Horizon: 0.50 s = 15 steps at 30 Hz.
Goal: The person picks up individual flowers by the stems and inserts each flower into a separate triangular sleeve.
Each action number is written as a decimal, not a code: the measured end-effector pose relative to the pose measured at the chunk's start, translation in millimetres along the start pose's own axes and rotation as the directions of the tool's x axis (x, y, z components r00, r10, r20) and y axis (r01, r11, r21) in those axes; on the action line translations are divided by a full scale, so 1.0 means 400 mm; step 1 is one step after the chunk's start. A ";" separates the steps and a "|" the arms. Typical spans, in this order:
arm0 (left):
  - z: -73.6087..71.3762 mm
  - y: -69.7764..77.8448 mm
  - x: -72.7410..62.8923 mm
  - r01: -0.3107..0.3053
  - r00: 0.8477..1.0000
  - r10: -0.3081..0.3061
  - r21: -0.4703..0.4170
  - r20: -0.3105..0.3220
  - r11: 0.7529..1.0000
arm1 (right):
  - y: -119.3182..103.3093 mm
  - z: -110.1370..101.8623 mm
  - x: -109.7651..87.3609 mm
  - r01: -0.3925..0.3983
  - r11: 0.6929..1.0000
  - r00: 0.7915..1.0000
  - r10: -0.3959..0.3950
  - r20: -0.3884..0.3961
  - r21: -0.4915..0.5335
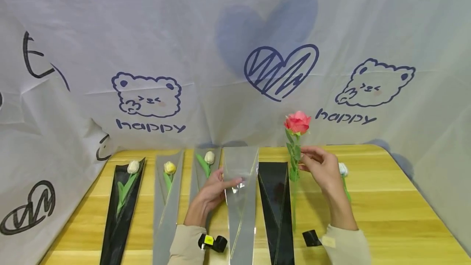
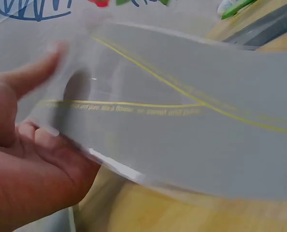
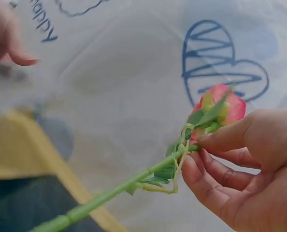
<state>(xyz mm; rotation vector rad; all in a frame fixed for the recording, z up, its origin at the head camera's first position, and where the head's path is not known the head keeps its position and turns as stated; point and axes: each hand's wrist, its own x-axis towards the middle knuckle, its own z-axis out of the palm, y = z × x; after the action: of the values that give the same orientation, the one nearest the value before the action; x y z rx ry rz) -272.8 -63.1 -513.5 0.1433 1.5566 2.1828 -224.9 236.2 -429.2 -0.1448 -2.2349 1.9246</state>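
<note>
My right hand [image 1: 321, 169] pinches the green stem of a pink artificial rose [image 1: 297, 122] between thumb and fingers. The rose stands upright in the head view; its long stem [image 3: 102, 195] slants down left in the right wrist view. My left hand [image 1: 213, 189] holds a grey flower sleeve [image 1: 243, 212] by its upper left edge. The thumb lies across the clear front, and the other fingers are partly hidden behind. Yellow trim and printed lettering run along this sleeve [image 2: 182, 145]. Between the hands lies a black sleeve [image 1: 276, 199] with no flower visible in it.
Left on the wooden table [image 1: 390, 216] lie a black sleeve with a white tulip [image 1: 133, 167], a grey one with a yellow tulip [image 1: 169, 168] and another with a white tulip [image 1: 209, 158]. A pale blue-white flower [image 1: 343, 169] lies behind my right wrist. Printed cloth [image 1: 206, 52] hangs behind.
</note>
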 end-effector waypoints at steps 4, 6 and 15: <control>0.006 0.001 -0.004 0.005 1.000 -0.005 -0.011 0.005 1.000 | -0.011 0.018 -0.002 0.011 0.998 1.000 -0.010 -0.016 0.068; 0.013 0.006 -0.007 -0.018 1.000 0.018 0.016 0.011 1.000 | -0.011 0.021 -0.006 0.003 0.995 1.000 -0.002 -0.011 0.101; 0.041 0.042 -0.015 -0.124 0.992 0.124 0.151 0.009 0.981 | -0.016 0.037 -0.013 0.023 0.977 0.998 -0.012 -0.055 0.211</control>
<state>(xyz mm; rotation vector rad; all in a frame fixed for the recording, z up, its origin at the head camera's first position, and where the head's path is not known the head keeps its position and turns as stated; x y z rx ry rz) -266.8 -55.7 -491.3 0.2954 1.7569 2.1548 -222.8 219.7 -425.2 -0.1441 -1.9750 2.1068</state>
